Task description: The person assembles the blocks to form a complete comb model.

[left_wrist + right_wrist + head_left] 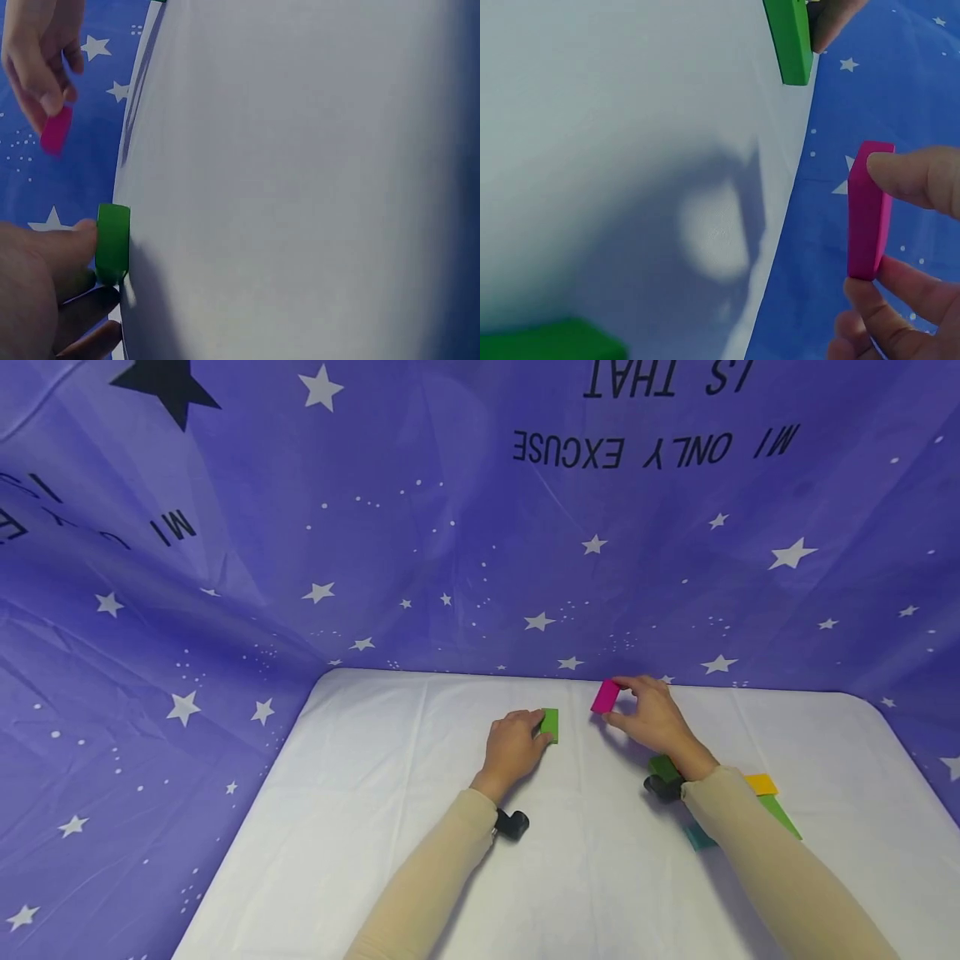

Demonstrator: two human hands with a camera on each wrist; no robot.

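Between thumb and fingers, my left hand (513, 745) pinches a light green rectangular block (550, 726) at the table's far middle. The left wrist view shows this green block (113, 241) on the white cloth with the thumb at its side. My right hand (651, 717) grips a flat magenta block (606, 697) by its two ends, thumb on one and fingers on the other. A shadow falls on the cloth beneath that raised block (868, 214). The two blocks are a short gap apart, magenta to the right of green.
Near the right wrist lie a dark green block (663, 768), a yellow block (762, 785), a longer light green block (782, 817) and a teal block (700, 837), partly covered by the sleeve. A purple star-printed curtain (465, 560) rises behind the white-clothed table (360, 760).
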